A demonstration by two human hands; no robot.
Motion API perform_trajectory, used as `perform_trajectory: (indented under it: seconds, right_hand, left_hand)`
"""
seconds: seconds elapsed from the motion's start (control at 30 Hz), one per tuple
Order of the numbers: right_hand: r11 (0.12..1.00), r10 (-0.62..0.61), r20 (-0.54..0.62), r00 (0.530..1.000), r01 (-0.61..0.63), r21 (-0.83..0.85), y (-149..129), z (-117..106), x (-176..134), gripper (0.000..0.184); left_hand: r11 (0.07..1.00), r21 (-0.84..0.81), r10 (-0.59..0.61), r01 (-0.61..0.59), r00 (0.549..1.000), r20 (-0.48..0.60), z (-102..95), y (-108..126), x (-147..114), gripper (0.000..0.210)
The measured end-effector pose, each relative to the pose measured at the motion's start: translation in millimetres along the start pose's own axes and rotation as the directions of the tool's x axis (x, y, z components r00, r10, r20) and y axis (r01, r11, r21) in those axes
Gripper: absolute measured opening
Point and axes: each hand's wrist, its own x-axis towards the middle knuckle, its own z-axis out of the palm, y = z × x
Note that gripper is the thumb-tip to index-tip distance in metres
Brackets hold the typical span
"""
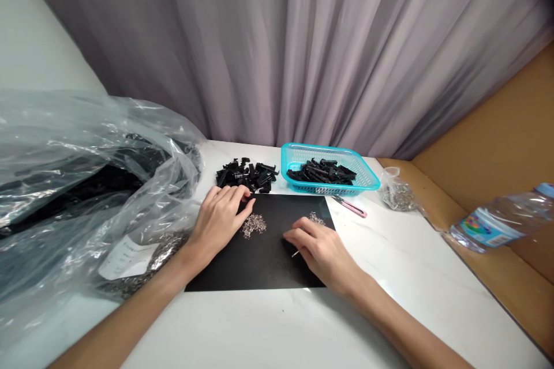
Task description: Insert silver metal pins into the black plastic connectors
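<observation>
My left hand (pixel 225 213) is at the near edge of a pile of black plastic parts (pixel 249 174), fingers curled and thumb close to them around a small black plastic part, mostly hidden. Just right of its thumb, a heap of small metal pieces (pixel 254 225) lies on a black mat (pixel 259 265). Over the mat's right side, my right hand (pixel 318 248) is closed on a thin metal tool (pixel 295 253); only a short pale end shows under the fingers. Behind that hand lies a second small heap of metal pieces (pixel 317 218).
A blue basket (pixel 367 181) holds several black parts. In front of it lies a pink-handled cutter (pixel 352 206). A bag of metal pieces (pixel 398 193) and a water bottle (pixel 489 228) are to the right. Large clear plastic bags (pixel 86 121) crowd the left side, one bearing a white label (pixel 127 256).
</observation>
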Motion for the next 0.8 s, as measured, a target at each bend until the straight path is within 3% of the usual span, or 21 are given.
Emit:
perform_trajectory:
  seconds: [0.17, 0.27, 0.37, 0.53, 0.7, 0.8]
  right_hand:
    - [0.992, 0.118, 0.002, 0.993, -0.118, 0.048, 2.1, -0.6, -0.4, 0.015]
    - [0.986, 0.16, 0.001, 0.987, -0.159, 0.057, 2.0, -1.0, -0.5, 0.015]
    - [0.98, 0.176, -0.064, 0.982, -0.168, 0.107, 1.4, -4.2, 0.9, 0.013]
    - [0.928, 0.274, -0.151, 0.95, -0.22, 0.301, 5.7, -12.0, 5.6, 0.007]
    - [0.868, 0.35, -0.115, 0.93, -0.276, 0.412, 8.7, -16.2, 7.8, 0.013]
    - [0.854, 0.357, -0.086, 0.93, -0.288, 0.434, 6.6, -18.7, 8.2, 0.015]
  left_hand:
    - [0.988, -0.118, -0.106, 0.096, 0.991, -0.078, -4.2, 6.4, -0.1, 0.016]
    - [0.928, -0.324, -0.196, 0.185, 0.981, 0.0, -2.6, 9.5, -0.4, 0.014]
    - [0.792, -0.549, -0.231, 0.268, 0.963, 0.138, 0.9, 12.7, -0.8, 0.014]
    - [0.644, -0.708, -0.122, 0.291, 0.952, 0.28, 4.8, 17.8, -2.0, 0.016]
    - [0.628, -0.735, 0.005, 0.254, 0.944, 0.33, 2.8, 22.6, -3.1, 0.021]
    - [0.642, -0.732, 0.012, 0.228, 0.952, 0.306, 1.0, 25.3, -3.8, 0.018]
